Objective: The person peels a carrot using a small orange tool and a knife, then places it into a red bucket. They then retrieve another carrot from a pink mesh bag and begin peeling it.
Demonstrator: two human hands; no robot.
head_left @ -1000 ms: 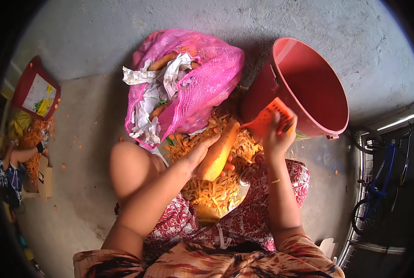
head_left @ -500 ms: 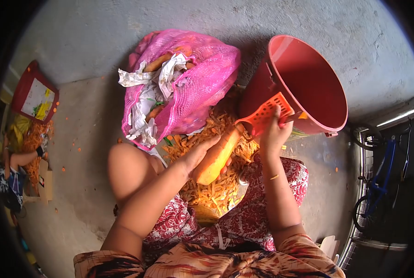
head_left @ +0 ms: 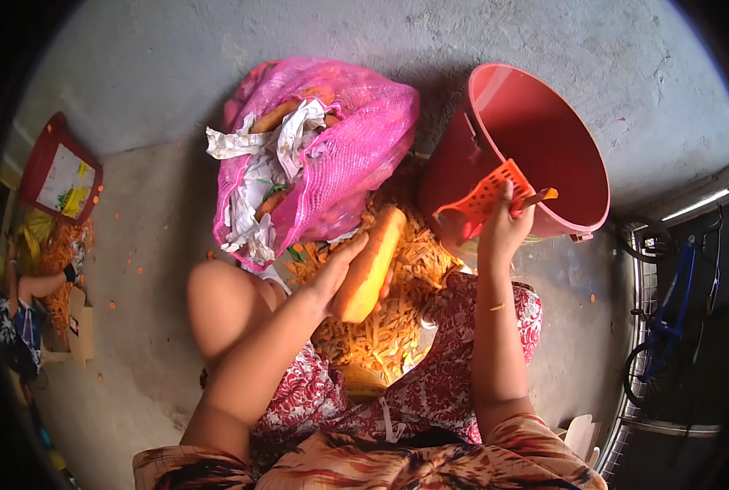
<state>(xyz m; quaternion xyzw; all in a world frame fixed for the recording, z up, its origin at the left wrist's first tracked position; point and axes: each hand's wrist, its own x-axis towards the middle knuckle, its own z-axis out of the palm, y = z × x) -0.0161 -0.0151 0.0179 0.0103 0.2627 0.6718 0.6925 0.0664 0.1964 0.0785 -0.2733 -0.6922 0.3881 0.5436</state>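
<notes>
A large, mostly peeled carrot (head_left: 371,265) lies slanted in my left hand (head_left: 340,278), whose fingers are wrapped round its lower part. My right hand (head_left: 505,224) grips an orange plastic peeler (head_left: 479,196) with a perforated plate, held up beside the red bucket, apart from the carrot. A thin strip with a bright orange end (head_left: 548,194) sticks out past my right fingers. Beneath both hands, a heap of orange peelings (head_left: 381,343) covers the floor between my legs.
Against the wall stands a pink mesh bag (head_left: 364,155) of carrots and crumpled paper, beside a tilted red bucket (head_left: 536,147). At far left another person's leg (head_left: 42,282) shows near peelings, a second red bucket (head_left: 42,155) and a cardboard box (head_left: 80,322). A blue bicycle (head_left: 666,318) is at right.
The peeler has moved right and away from the carrot's upper end, with my right hand. The carrot has tipped more upright and shifted slightly in my left hand.
</notes>
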